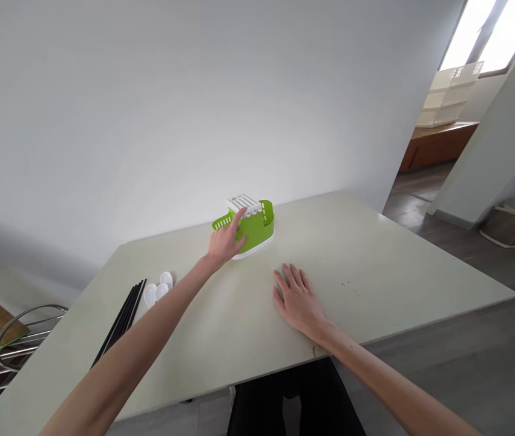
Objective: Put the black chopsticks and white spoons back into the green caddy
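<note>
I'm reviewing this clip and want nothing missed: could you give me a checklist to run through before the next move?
1. Green-and-white holder standing on the table: ok.
2. Left hand at the holder: ok.
3. Left hand's firm grip: cannot tell.
4. Right hand free of objects: ok, palm down on the table.
5. White spoons fully visible: not ok, left forearm hides part.

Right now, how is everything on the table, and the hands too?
Green-and-white holder: standing upright
Black chopsticks: lying bunched lengthwise, partly hidden by the left arm
White spoons: lying close together, partly hidden
Left hand: at the holder, index finger stretched out; touching, hard to tell
Right hand: palm down on the table, fingers slightly spread
</note>
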Available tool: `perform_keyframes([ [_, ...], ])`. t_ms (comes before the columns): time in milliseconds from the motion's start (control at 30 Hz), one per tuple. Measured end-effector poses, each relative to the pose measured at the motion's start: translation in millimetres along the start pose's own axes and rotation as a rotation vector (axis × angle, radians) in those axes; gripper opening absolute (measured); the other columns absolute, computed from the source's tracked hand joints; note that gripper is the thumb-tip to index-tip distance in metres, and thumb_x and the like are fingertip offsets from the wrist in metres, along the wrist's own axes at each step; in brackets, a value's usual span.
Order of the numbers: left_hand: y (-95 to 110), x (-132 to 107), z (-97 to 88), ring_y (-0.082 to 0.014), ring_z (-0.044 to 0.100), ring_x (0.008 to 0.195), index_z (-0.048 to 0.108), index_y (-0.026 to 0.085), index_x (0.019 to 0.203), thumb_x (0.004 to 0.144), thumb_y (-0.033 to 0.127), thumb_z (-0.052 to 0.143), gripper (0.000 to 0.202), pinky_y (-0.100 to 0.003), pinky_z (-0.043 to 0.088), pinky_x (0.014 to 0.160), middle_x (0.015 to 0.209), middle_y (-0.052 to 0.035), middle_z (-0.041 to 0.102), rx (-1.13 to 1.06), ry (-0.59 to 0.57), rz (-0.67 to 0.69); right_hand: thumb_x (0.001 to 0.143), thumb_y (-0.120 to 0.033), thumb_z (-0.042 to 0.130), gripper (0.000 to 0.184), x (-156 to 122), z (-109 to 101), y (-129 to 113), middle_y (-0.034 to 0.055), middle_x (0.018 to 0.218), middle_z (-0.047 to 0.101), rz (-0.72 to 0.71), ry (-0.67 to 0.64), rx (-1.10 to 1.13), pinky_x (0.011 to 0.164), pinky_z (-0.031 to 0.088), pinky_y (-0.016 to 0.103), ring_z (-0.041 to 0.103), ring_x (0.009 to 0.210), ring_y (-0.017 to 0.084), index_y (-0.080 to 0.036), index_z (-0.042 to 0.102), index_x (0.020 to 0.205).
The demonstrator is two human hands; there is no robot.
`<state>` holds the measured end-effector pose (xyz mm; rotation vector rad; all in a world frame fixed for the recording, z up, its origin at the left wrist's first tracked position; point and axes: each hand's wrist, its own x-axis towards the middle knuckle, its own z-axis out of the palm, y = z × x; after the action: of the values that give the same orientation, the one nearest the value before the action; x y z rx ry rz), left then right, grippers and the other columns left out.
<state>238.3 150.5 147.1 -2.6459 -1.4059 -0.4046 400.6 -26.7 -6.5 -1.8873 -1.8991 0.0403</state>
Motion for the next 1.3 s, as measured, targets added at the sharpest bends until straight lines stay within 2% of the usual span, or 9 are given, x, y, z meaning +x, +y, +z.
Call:
perform_keyframes([
  [133, -12.5, 6.7, 5.2, -0.0269, 0.074, 0.084, 0.010, 0.031, 0.170, 0.100, 0.036, 0.055, 0.084, -0.037, 0.055, 0.076, 0.119, -0.0087, 0.078, 0.033, 0.010, -0.001, 0.109, -0.041, 0.029, 0.060, 0.0, 0.6, 1.1, 0.0121, 0.173, 0.036, -0.006, -0.001, 0.016, 0.131, 0.018, 0.056, 0.022, 0.163, 0.033, -0.018, 0.047, 0.162],
  [333, -33.7, 11.6, -2.9, -0.0269, 0.072, 0.093, 0.011, 0.031, 0.170, 0.096, 0.034, 0.058, 0.087, -0.038, 0.056, 0.081, 0.123, -0.0096, 0.075, 0.005, -0.026, 0.039, 0.109, -0.041, 0.028, 0.060, 0.4, -2.2, -0.4, 0.0120, 0.173, 0.036, 0.008, -0.017, -0.001, 0.131, 0.020, 0.054, 0.023, 0.163, 0.033, -0.017, 0.047, 0.161],
  [500, -41.7, 3.0, -7.9, -0.0296, 0.070, 0.105, 0.013, 0.028, 0.171, 0.097, 0.039, 0.056, 0.086, -0.044, 0.056, 0.089, 0.129, -0.0121, 0.072, -0.080, -0.031, 0.125, 0.109, -0.041, 0.029, 0.061, -2.1, -6.3, -0.4, 0.0133, 0.174, 0.033, 0.006, -0.032, -0.025, 0.131, 0.021, 0.054, 0.025, 0.162, 0.033, -0.016, 0.048, 0.161],
  [633, -54.3, -35.7, -15.8, -0.0312, 0.057, 0.134, 0.023, 0.024, 0.168, 0.101, 0.047, 0.052, 0.077, -0.050, 0.046, 0.113, 0.150, -0.0149, 0.059, -0.145, 0.193, 0.193, 0.110, -0.041, 0.030, 0.060, -5.7, -3.8, 3.3, 0.0131, 0.173, 0.033, -0.015, -0.012, -0.027, 0.131, 0.023, 0.055, 0.026, 0.162, 0.032, -0.016, 0.049, 0.161],
  [733, -84.1, -88.8, -21.0, -0.0317, 0.047, 0.145, 0.041, 0.024, 0.159, 0.103, 0.050, 0.049, 0.062, -0.054, 0.036, 0.123, 0.155, -0.0130, 0.056, -0.129, 0.290, 0.068, 0.109, -0.040, 0.031, 0.059, -8.0, -0.6, 5.2, 0.0135, 0.172, 0.036, -0.031, 0.006, -0.024, 0.131, 0.024, 0.055, 0.028, 0.161, 0.033, -0.015, 0.050, 0.159],
  [833, -125.3, -150.7, -21.0, -0.0382, 0.032, 0.157, 0.053, 0.027, 0.151, 0.102, 0.060, 0.049, 0.059, -0.063, 0.030, 0.124, 0.165, -0.0110, 0.047, -0.064, 0.183, -0.116, 0.109, -0.040, 0.033, 0.059, -10.2, 2.4, 6.3, 0.0136, 0.171, 0.038, -0.028, 0.020, 0.011, 0.131, 0.023, 0.056, 0.028, 0.161, 0.033, -0.015, 0.051, 0.159],
  [1000, -167.4, -226.0, -10.5, -0.0425, 0.013, 0.164, 0.042, 0.031, 0.161, 0.099, 0.071, 0.046, 0.074, -0.069, 0.022, 0.126, 0.177, -0.0068, 0.026, -0.017, -0.019, -0.297, 0.108, -0.041, 0.034, 0.058, -12.6, 6.3, 8.9, 0.0136, 0.171, 0.038, -0.031, 0.034, 0.033, 0.130, 0.025, 0.059, 0.029, 0.161, 0.034, -0.017, 0.054, 0.157],
  [1167, -165.6, -239.5, 5.4, -0.0413, 0.005, 0.165, 0.016, 0.026, 0.172, 0.098, 0.076, 0.045, 0.094, -0.064, 0.022, 0.129, 0.179, -0.0101, 0.016, -0.106, -0.116, -0.329, 0.108, -0.043, 0.034, 0.058, -13.8, 7.3, 10.6, 0.0125, 0.171, 0.039, -0.039, 0.045, 0.046, 0.130, 0.026, 0.059, 0.029, 0.161, 0.034, -0.018, 0.055, 0.156],
  [1300, -160.1, -232.4, 13.6, -0.0426, -0.003, 0.164, 0.018, 0.029, 0.172, 0.100, 0.075, 0.038, 0.087, -0.067, 0.018, 0.128, 0.180, -0.0073, 0.012, -0.148, -0.168, -0.336, 0.108, -0.044, 0.034, 0.058, -13.9, 6.5, 10.6, 0.0119, 0.171, 0.039, -0.034, 0.044, 0.056, 0.130, 0.026, 0.058, 0.029, 0.161, 0.033, -0.018, 0.055, 0.156],
])
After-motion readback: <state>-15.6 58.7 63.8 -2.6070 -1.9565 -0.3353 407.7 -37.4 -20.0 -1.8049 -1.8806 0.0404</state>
